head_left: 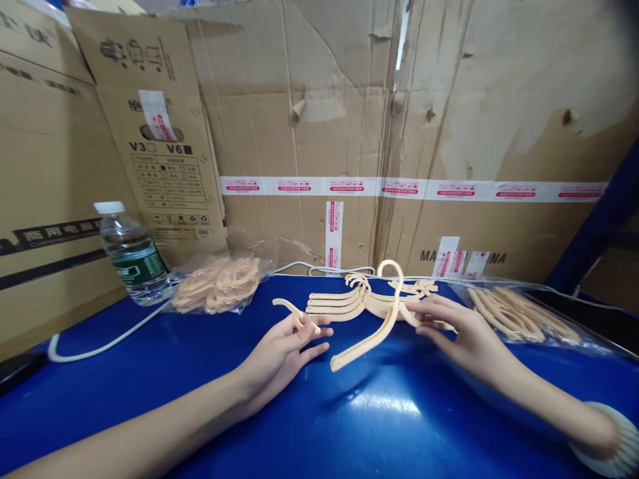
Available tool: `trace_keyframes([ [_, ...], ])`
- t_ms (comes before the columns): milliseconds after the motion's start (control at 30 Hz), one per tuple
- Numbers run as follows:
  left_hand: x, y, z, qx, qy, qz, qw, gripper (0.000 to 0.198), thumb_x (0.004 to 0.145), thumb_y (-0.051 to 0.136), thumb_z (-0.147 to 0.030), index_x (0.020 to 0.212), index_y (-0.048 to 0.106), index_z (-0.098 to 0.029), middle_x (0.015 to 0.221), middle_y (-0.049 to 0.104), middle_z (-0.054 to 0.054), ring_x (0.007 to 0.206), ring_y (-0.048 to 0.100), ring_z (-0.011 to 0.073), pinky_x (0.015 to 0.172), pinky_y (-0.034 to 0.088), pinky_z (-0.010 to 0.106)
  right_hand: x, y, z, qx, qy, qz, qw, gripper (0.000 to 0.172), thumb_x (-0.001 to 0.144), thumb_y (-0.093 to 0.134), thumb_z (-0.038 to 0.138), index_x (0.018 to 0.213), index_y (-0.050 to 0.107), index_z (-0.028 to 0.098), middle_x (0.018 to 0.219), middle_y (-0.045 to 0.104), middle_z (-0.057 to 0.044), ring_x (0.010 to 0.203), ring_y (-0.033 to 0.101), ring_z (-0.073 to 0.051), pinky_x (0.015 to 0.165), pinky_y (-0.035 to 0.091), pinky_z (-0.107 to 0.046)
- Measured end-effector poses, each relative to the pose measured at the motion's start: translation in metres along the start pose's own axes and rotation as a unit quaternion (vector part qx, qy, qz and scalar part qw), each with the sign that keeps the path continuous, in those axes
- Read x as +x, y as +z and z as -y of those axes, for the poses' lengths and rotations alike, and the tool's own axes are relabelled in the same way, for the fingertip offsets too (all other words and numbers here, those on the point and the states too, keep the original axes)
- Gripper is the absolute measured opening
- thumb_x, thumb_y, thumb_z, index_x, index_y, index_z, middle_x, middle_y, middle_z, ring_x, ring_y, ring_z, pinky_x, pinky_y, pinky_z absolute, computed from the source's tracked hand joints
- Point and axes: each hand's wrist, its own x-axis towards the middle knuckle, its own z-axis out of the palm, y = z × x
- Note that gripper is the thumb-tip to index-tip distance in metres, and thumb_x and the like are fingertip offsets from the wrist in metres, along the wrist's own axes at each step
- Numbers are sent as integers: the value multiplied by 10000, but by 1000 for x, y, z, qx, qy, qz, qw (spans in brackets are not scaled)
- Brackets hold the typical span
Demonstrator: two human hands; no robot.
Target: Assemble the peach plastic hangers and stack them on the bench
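My left hand [272, 359] pinches a small curved beige plastic piece [286, 305] between thumb and fingers; its lower part is partly covered by the fingertips. In my right hand [464, 332] is a beige plastic clothes hanger [368, 344], gripped by its right arm. The hanger is tilted above the blue table [399, 426], its hook up and its left arm sloping down toward me. Behind the two hands several similar hangers [335, 307] lie in a row, hooks together. A few loose beige pieces [424, 287] lie just beyond them, partly hidden by the raised hanger.
A clear bag of beige parts [217, 286] lies left, beside a water bottle [132, 259]. Another bag of long beige parts [519, 316] is at the right. A white cable [114, 338] runs across the table. Cardboard [299, 140] walls the back; a black object [20, 371] sits far left.
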Motion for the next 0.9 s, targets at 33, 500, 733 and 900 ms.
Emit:
trace_keyframes([
  [33,0,-1,0,-8,-6,12,1000,205,779,776,-248,762,594,-156,1131,606,83,1093,550,246,944,442,386,1,-2,3,-6,-8,-4,1000,192,883,522,190,984,683,217,923,666,-73,827,636,-195,696,553,-311],
  [500,-2,1,-2,-41,-14,47,998,217,789,765,-221,749,562,-155,1065,613,57,947,612,214,841,468,356,-6,0,12,-59,-70,-78,993,210,913,533,205,1086,646,245,999,724,-59,890,693,-221,811,572,-363],
  [733,-2,0,-1,-48,-13,39,998,220,772,784,-229,756,581,-145,985,616,45,845,637,188,776,484,310,-6,-1,16,-65,-103,-90,988,215,904,554,150,1079,639,240,981,725,-48,880,694,-202,795,574,-330],
  [900,-1,1,-2,-36,-12,23,999,236,752,801,-232,725,589,-133,902,629,39,766,620,151,734,480,276,-6,-1,22,-62,-105,-103,987,189,895,561,158,1043,648,240,949,730,-47,862,696,-204,777,568,-319],
])
